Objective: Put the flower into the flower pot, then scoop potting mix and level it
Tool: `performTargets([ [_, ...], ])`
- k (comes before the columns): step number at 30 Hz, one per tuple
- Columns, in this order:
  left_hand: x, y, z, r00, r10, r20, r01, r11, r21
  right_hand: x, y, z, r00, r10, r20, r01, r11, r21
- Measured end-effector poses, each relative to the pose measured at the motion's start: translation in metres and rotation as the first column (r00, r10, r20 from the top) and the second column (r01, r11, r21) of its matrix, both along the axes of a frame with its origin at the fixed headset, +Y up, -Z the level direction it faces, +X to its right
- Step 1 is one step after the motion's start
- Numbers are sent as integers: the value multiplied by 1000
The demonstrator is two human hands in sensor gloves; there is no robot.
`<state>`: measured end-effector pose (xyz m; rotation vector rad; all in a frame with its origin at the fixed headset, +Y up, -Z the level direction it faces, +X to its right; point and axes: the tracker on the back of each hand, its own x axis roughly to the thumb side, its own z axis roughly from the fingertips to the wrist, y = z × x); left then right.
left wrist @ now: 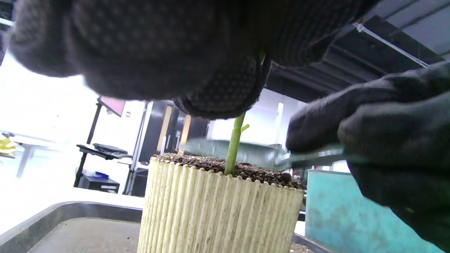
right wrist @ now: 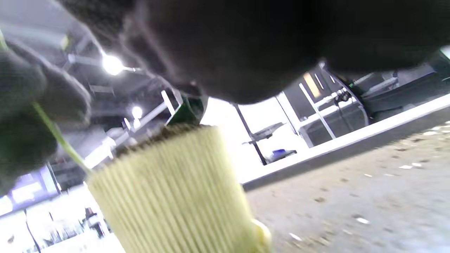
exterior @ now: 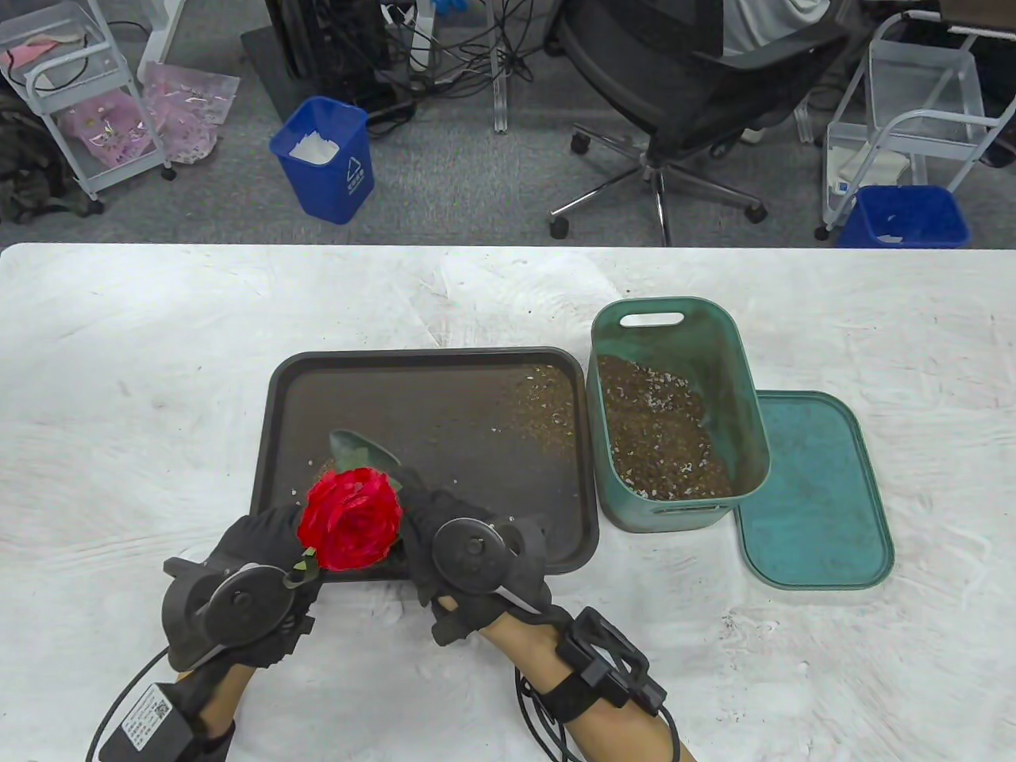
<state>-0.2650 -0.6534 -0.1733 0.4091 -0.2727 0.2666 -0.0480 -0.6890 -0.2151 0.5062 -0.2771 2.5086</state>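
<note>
A red flower (exterior: 351, 517) stands with its green stem (left wrist: 233, 147) in a ribbed cream pot (left wrist: 211, 211) that is full of potting mix, on the dark tray (exterior: 444, 381). From above, the bloom and both hands hide the pot. My left hand (exterior: 262, 575) pinches the stem just above the mix. My right hand (exterior: 468, 548) grips a green trowel (exterior: 357, 448), its blade lying flat over the mix behind the stem. The pot (right wrist: 172, 189) fills the right wrist view, blurred.
A green bin (exterior: 675, 413) holding potting mix stands right of the tray, its lid (exterior: 813, 492) lying flat beside it. Spilled mix (exterior: 544, 405) speckles the tray's right part. An office chair and blue waste bins stand beyond the table's far edge.
</note>
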Motion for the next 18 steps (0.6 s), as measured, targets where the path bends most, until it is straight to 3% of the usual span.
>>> performTargets([
  [5, -2, 0, -1, 1000, 13, -5, -13, 1000, -5, 8, 7, -3, 982, -188, 15, 189, 980, -57],
  [11, -4, 1, -1, 999, 33, -10, -33, 999, -12, 4, 7, -5, 999, -54, 3, 54, 991, -123],
  [16, -5, 0, -2, 999, 51, -16, -51, 999, -15, -1, 23, -6, 985, -171, -16, 169, 982, -83],
  [18, -6, 0, -2, 998, 58, -19, -58, 998, -17, -6, 22, -6, 992, -119, -34, 115, 988, -105],
])
